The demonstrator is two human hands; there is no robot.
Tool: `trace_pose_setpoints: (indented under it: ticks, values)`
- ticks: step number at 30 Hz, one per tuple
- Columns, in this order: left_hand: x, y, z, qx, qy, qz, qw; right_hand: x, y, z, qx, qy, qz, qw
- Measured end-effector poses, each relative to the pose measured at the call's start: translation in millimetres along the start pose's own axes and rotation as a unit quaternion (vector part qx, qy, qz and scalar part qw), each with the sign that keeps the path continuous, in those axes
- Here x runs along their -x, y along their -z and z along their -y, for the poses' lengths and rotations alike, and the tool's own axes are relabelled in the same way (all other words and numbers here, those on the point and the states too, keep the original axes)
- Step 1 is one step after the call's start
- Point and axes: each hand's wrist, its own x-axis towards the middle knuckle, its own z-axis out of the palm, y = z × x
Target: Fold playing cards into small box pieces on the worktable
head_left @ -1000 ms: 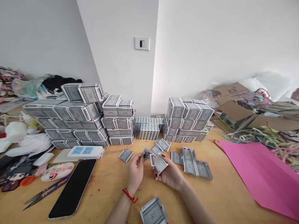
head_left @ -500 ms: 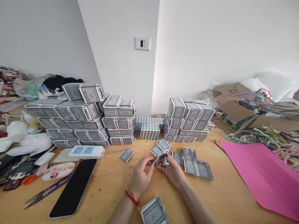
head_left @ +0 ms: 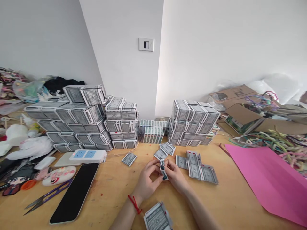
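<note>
Above the middle of the table, my left hand (head_left: 150,179) and my right hand (head_left: 175,175) pinch a playing card (head_left: 163,167) between them. It is folded and held edge-on, so its pattern is mostly hidden. Just beyond my fingers lie a few grey-patterned playing cards (head_left: 167,148). One single card (head_left: 129,159) rests to the left. To the right are folded cards joined together (head_left: 195,166). Near the front edge, between my forearms, sits another folded card piece (head_left: 157,217). A red string bracelet (head_left: 134,204) circles my left wrist.
Blocks built from folded cards are stacked at the left (head_left: 79,124) and right (head_left: 192,123), with card packs (head_left: 153,134) between. A phone (head_left: 74,193), snips (head_left: 48,195) and a power strip (head_left: 87,155) lie left. Pink paper (head_left: 266,182) and pipe cleaners (head_left: 278,150) lie right.
The card in my hands has turned from a flatter angle to nearly upright. My hands have drawn closer together around it. The other things have stayed in place.
</note>
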Motion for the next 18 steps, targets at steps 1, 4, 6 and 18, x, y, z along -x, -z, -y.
trace_pose_setpoints:
  ticks: [1, 4, 6, 18]
  values:
    - [0.2, -0.4, 0.7, 0.001, 0.004, -0.001, 1.0, 0.0, -0.3, 0.4, 0.01, -0.001, 0.004, 1.0]
    - [1.1, -3.3, 1.6, 0.022, 0.012, -0.004, 1.0, -0.5, -0.3, 0.1, 0.026, -0.005, 0.006, 1.0]
    - [1.5, -5.5, 1.9, 0.046, 0.022, -0.004, 0.999, -0.8, 0.2, -1.5, 0.027, -0.001, -0.002, 1.0]
    - [1.8, -3.7, 12.0, -0.081, 0.02, -0.036, 0.996, -3.1, -0.4, -6.7, 0.066, 0.03, -0.079, 0.994]
